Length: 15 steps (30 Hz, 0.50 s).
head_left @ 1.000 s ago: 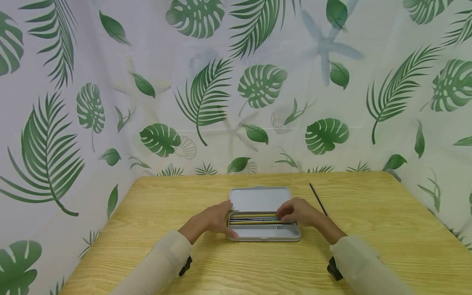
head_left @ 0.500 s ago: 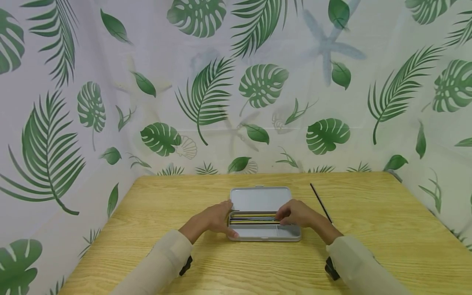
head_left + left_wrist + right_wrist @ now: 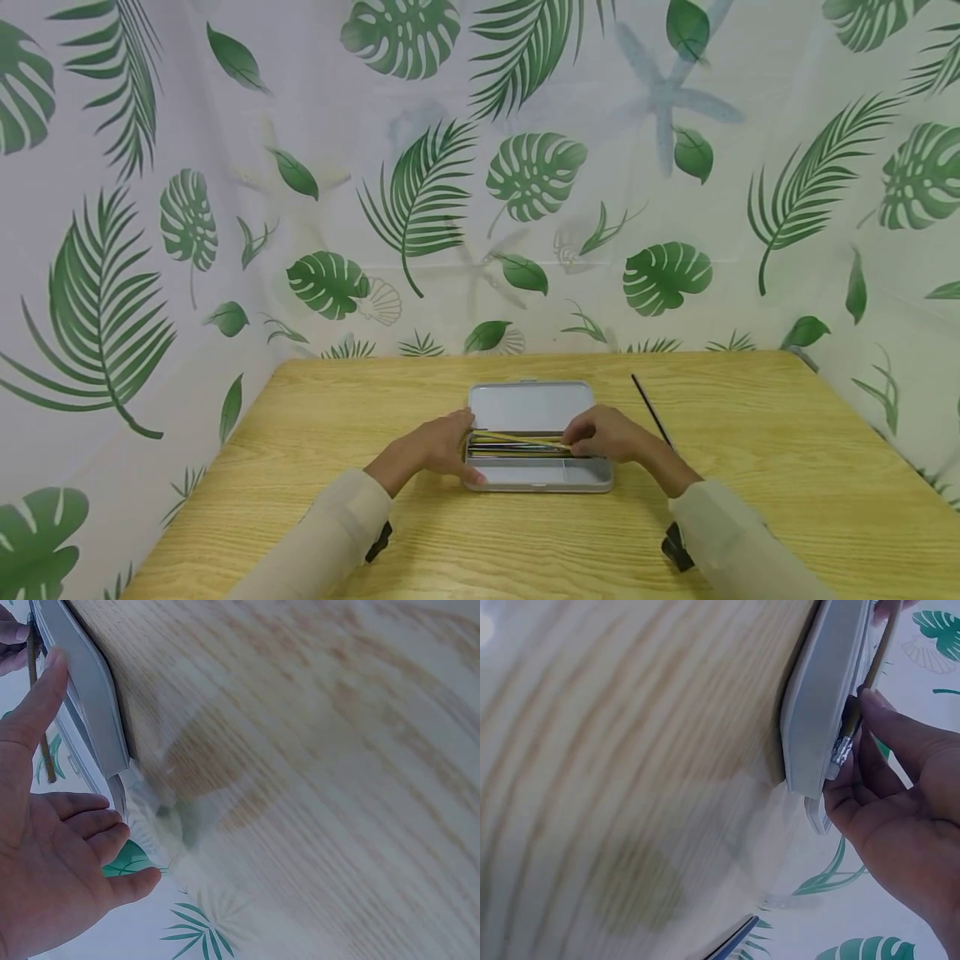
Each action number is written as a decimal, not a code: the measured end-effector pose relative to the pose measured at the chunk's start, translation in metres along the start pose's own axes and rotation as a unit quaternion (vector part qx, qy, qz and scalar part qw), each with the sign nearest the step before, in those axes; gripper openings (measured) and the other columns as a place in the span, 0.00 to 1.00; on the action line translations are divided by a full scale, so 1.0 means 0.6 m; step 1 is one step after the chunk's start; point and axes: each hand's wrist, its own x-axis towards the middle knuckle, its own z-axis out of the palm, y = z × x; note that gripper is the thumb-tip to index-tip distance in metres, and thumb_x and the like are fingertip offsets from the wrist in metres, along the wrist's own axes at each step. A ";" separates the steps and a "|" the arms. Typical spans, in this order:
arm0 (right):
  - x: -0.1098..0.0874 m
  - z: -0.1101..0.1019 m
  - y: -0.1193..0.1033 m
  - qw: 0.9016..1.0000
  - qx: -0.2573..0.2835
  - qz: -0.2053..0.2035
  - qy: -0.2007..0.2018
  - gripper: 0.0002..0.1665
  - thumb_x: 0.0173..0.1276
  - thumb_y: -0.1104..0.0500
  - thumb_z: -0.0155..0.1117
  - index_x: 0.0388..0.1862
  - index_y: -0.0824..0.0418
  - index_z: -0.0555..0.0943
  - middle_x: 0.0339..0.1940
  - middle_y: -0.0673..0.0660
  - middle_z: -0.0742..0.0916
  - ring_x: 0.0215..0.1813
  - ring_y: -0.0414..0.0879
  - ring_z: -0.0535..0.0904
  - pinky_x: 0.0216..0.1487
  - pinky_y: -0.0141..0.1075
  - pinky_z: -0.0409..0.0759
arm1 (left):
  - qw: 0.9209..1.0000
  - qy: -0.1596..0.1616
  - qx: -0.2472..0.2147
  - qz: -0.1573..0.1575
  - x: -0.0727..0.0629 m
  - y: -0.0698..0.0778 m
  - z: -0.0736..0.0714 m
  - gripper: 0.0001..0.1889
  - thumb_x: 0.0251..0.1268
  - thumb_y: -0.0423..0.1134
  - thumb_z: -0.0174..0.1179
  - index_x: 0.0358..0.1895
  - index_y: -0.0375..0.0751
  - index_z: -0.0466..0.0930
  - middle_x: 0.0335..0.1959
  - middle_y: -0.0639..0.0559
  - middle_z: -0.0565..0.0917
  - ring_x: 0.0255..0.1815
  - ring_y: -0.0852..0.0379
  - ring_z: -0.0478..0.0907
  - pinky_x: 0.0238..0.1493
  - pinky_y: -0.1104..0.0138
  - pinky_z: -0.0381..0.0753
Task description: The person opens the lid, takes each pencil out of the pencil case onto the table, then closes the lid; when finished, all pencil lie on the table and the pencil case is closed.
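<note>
A pale grey pencil case (image 3: 517, 474) lies on the table with its lid (image 3: 529, 405) folded back. Several pencils (image 3: 517, 455) lie in its rear compartment. My right hand (image 3: 606, 435) pinches a yellow pencil (image 3: 517, 438) by its eraser end, between thumb and fingers. That pencil slants across the others, and its metal ferrule (image 3: 844, 748) shows in the right wrist view. At the case's left end rests my left hand (image 3: 437, 447), thumb by the front edge and fingers toward the lid. The left wrist view shows its fingers (image 3: 94, 825) loosely extended.
A dark, slender pencil-like stick (image 3: 649, 406) lies on the wooden table (image 3: 360, 400) behind my right forearm. Leaf-printed cloth (image 3: 450, 208) hangs behind and at both sides of the table. The case's front compartment has a divider (image 3: 564, 472) toward the right.
The yellow pencil has come up out of line with the others and now slants across them in my right hand's pinch. My left hand and the case have stayed put.
</note>
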 end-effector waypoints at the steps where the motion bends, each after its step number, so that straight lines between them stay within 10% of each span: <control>1: -0.001 -0.002 0.002 1.000 -0.001 -0.003 0.005 0.07 0.64 0.65 0.63 0.39 0.66 0.85 0.35 0.56 0.88 0.35 0.39 0.79 0.34 0.31 0.78 | 1.000 0.000 0.000 0.001 0.000 0.000 -0.001 0.58 0.43 0.62 0.71 0.74 0.34 0.51 0.76 0.42 0.54 0.76 0.47 0.53 0.75 0.57 0.58; 15: -0.037 -0.039 0.024 0.995 0.058 0.013 0.086 0.15 0.67 0.63 0.61 0.50 0.70 0.80 0.40 0.61 0.85 0.40 0.45 0.80 0.39 0.37 0.83 | 1.000 0.004 0.002 -0.005 0.000 0.003 -0.001 0.59 0.42 0.62 0.72 0.73 0.34 0.52 0.76 0.41 0.55 0.76 0.47 0.55 0.74 0.57 0.59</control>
